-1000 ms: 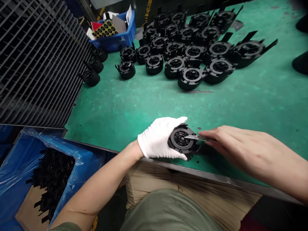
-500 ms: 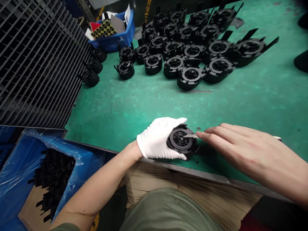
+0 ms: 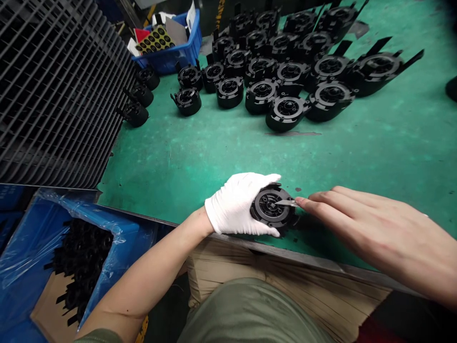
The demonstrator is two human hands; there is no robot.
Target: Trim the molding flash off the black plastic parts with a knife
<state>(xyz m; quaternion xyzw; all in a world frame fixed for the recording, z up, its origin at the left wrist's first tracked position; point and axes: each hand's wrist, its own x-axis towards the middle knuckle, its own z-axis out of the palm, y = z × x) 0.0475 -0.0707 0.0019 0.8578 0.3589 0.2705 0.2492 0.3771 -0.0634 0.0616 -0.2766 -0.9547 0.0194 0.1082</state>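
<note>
A round black plastic part (image 3: 272, 207) with rings on its face lies near the table's front edge. My left hand (image 3: 243, 205), in a white glove, is wrapped round its left side, thumb and fingers spread along the rim. From the right, my bare right hand (image 3: 342, 209) grips a small pointed metal blade (image 3: 285, 203). The blade's tip is over the middle of the black part. Its handle is mostly hidden under my fingers.
Several similar black parts (image 3: 287, 107) stand in rows across the back of the green table (image 3: 193, 152). A blue bin (image 3: 167, 59) with stickers is at the back left, beside a black grille stack (image 3: 53, 95). Lower left, a plastic-lined blue box (image 3: 124, 233) holds black pieces.
The whole view has shifted slightly. Both hands keep nearly the same hold, and the blade stays over the middle of the part.
</note>
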